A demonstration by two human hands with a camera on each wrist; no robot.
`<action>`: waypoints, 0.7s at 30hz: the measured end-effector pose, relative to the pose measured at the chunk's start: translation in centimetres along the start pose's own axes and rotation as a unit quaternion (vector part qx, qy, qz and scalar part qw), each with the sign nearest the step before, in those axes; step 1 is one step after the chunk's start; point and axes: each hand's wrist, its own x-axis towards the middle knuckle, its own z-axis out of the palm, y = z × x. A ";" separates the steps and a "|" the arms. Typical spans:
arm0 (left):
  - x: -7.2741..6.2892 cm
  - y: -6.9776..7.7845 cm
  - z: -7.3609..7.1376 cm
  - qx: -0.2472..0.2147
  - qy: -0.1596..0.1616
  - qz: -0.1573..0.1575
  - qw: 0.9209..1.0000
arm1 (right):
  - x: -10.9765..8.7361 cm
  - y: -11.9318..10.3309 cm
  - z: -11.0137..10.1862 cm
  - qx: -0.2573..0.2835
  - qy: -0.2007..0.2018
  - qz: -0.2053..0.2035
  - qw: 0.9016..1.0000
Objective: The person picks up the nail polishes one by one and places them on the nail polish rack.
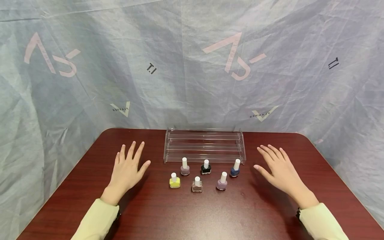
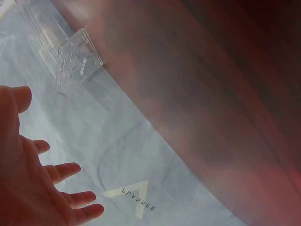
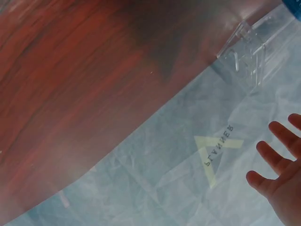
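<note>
My left hand (image 1: 126, 173) is spread with straight fingers left of the bottles and holds nothing. On the other side my right hand (image 1: 280, 171) is likewise spread, nearest the blue nail polish (image 1: 235, 172). Several white-capped nail polish bottles stand between the hands. The back row has a mauve-grey nail polish (image 1: 185, 170), a black nail polish (image 1: 206, 169) and the blue one. In front are a yellow nail polish (image 1: 175, 182), a brownish glitter nail polish (image 1: 197, 186) and a lilac nail polish (image 1: 221, 185). Behind them sits a clear tiered rack (image 1: 204, 146).
The dark red wood-grain table (image 1: 198, 220) has rounded far corners. A grey-blue cloth (image 1: 186, 83) with printed letters hangs right behind its back edge and along both sides. The rack's clear end panels (image 2: 77, 61) rise near the table's far edge.
</note>
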 end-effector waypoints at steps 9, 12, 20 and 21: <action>0.5 0.7 0.4 0.003 -0.013 0.008 1.000 | 1.0 -0.7 0.8 -0.008 0.015 -0.037 0.999; 0.6 1.0 0.7 0.002 -0.022 0.010 1.000 | 1.2 -1.0 0.9 -0.005 0.014 -0.047 0.999; 1.1 1.6 1.3 0.005 -0.021 0.025 0.999 | 1.8 -2.1 1.4 0.002 0.014 -0.072 0.997; 1.1 1.7 1.3 0.004 -0.020 0.027 0.999 | 1.9 -2.2 1.5 0.002 0.015 -0.075 0.997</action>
